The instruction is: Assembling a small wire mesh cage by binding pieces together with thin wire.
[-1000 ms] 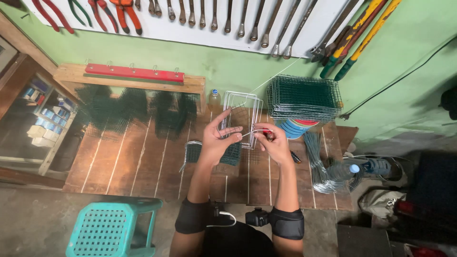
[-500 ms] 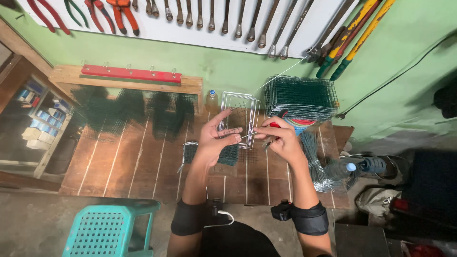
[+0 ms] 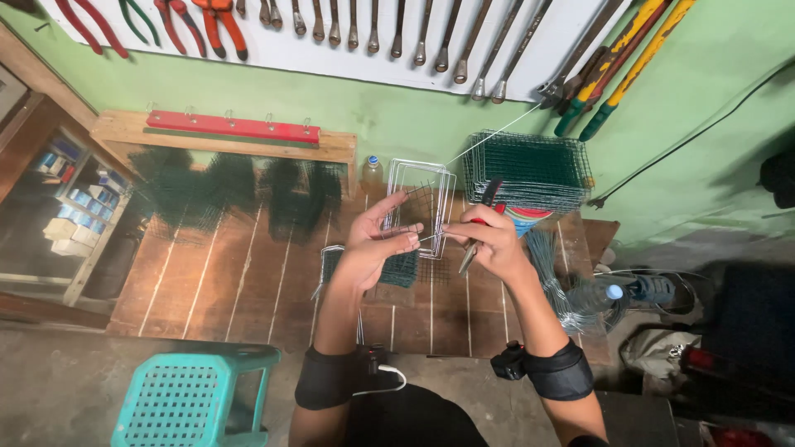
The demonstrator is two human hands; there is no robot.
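Over a wooden work surface (image 3: pixel 248 281), my left hand (image 3: pixel 377 242) grips a white wire frame with green mesh (image 3: pixel 424 204), fingers spread along its lower edge. My right hand (image 3: pixel 487 240) is closed around red-handled pliers (image 3: pixel 480 222), whose jaws point up beside the frame's right edge. A thin wire runs from between my hands up toward the wall. A small folded piece of green mesh (image 3: pixel 389 266) lies under my left hand.
A stack of green mesh panels (image 3: pixel 530 170) stands at the back right, with loose wire coils (image 3: pixel 563 281) beside it. Dark mesh pieces (image 3: pixel 236 186) hang under a red-topped wooden rail. Pliers and wrenches hang on the wall. A teal plastic stool (image 3: pixel 195 397) stands at lower left.
My hands have shifted slightly lower and closer together on the frame. My view has tipped a little toward the wall.
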